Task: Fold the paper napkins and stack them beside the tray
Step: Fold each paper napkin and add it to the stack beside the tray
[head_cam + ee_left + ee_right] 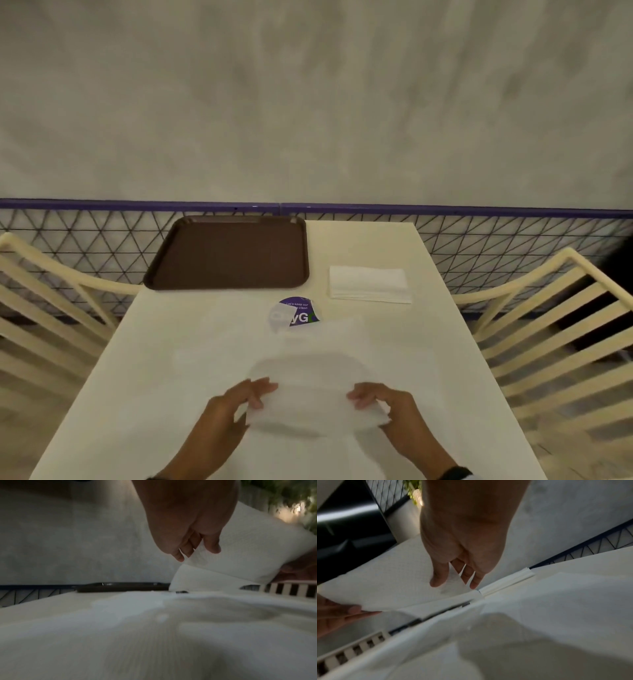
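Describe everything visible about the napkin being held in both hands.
The napkin is thin white paper with a faint embossed texture, slightly see-through. It is held just above the cream table, bowed, casting a shadow. The left hand pinches its left edge, the right hand its right edge. It looks partly folded; blur hides the layers.

The napkin (310,394) in the head view is blurry, so its edges are hard to find. It covers the fingers under it on the left hand (236,404) and the right hand (380,401). Both arms are cut off at the bottom edge. The round sticker (297,312) is partly covered by paper, and its small words are too tiny to read. In the left wrist view the tray (120,587) shows only its thin side, and the lifted napkin hides its right end. The near table (120,642) is all blurry there.
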Demonstrator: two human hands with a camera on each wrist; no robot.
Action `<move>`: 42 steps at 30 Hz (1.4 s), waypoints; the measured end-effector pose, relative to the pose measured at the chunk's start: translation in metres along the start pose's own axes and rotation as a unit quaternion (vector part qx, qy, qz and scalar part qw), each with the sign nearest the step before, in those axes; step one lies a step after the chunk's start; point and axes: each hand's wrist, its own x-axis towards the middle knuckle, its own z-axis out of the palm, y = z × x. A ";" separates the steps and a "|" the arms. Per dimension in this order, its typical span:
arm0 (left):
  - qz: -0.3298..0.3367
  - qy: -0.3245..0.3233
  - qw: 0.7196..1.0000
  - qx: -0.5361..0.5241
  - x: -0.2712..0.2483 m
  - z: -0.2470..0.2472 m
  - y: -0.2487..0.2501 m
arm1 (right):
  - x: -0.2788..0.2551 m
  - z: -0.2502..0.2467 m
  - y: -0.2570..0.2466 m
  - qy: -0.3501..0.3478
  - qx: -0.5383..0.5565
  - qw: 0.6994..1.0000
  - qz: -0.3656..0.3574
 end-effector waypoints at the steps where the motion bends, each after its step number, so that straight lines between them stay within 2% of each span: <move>1: -0.018 -0.025 1.000 0.002 -0.005 0.001 -0.012 | -0.007 0.003 0.007 -0.018 -0.004 1.000 0.018; 2: -0.030 -0.057 0.998 0.014 -0.008 0.005 -0.024 | -0.012 0.007 0.012 -0.031 -0.007 0.999 0.031; 4: -0.006 -0.116 0.988 0.103 -0.018 0.014 -0.038 | -0.021 0.010 0.026 -0.044 -0.013 0.998 0.039; 7: -0.037 -0.119 0.982 0.142 -0.018 0.015 -0.049 | -0.023 0.013 0.030 -0.051 -0.082 0.995 0.031; 9: -0.062 -0.068 0.987 0.131 -0.012 0.015 -0.058 | -0.014 0.014 0.026 -0.047 -0.154 0.986 0.035; 11: -0.040 -0.004 0.989 0.145 -0.002 0.014 -0.057 | -0.002 0.015 0.025 -0.025 -0.205 0.977 0.061; 15: -0.032 0.082 0.987 0.135 0.017 0.019 -0.046 | 0.024 0.022 0.020 0.036 -0.238 0.967 0.085; 17: -0.035 0.106 0.976 0.189 0.020 0.024 -0.049 | 0.031 0.026 0.017 0.027 -0.270 0.957 0.107; 19: 0.022 0.122 0.951 0.282 0.016 0.029 -0.049 | 0.033 0.028 0.015 0.034 -0.288 0.948 0.129; 20: 0.069 0.106 0.937 0.327 0.012 0.033 -0.045 | 0.032 0.029 0.016 0.046 -0.301 0.943 0.134; 22: 0.127 0.014 0.920 0.370 0.006 0.040 -0.041 | 0.027 0.028 0.020 0.091 -0.379 0.913 0.116; 23: 0.142 -0.015 0.912 0.384 0.005 0.047 -0.045 | 0.023 0.030 0.022 0.121 -0.417 0.897 0.079; 24: 0.144 -0.046 0.903 0.401 0.004 0.052 -0.049 | 0.017 0.034 0.023 0.142 -0.439 0.887 0.010; 25: 0.149 -0.081 0.886 0.433 0.005 0.057 -0.054 | 0.012 0.040 0.024 0.135 -0.443 0.884 -0.061; 26: 0.156 -0.110 0.865 0.464 0.005 0.061 -0.061 | 0.007 0.048 0.026 0.089 -0.448 0.883 -0.110; 27: 0.171 -0.132 0.844 0.491 0.006 0.065 -0.072 | 0.002 0.057 0.031 0.029 -0.477 0.868 -0.132; 30: 0.179 -0.163 0.809 0.535 0.003 0.073 -0.090 | -0.002 0.083 0.051 -0.116 -0.565 0.811 -0.101; 32: 0.196 -0.151 0.800 0.546 0.003 0.068 -0.096 | -0.007 0.082 0.065 -0.135 -0.595 0.786 -0.101; 34: 0.176 -0.154 0.807 0.542 0.000 0.062 -0.095 | -0.010 0.065 0.072 -0.135 -0.630 0.758 -0.102; 35: 0.177 -0.150 0.808 0.542 -0.002 0.057 -0.098 | -0.012 0.056 0.074 -0.139 -0.633 0.756 -0.093; 38: 0.203 -0.060 0.797 0.566 -0.008 0.042 -0.114 | -0.013 0.026 0.077 -0.147 -0.613 0.775 -0.046; 40: 0.194 -0.055 0.812 0.548 -0.006 0.037 -0.111 | -0.015 0.017 0.077 -0.124 -0.611 0.781 -0.026; 42: 0.148 -0.096 0.842 0.510 0.003 0.034 -0.082 | -0.020 0.019 0.075 -0.110 -0.616 0.780 0.009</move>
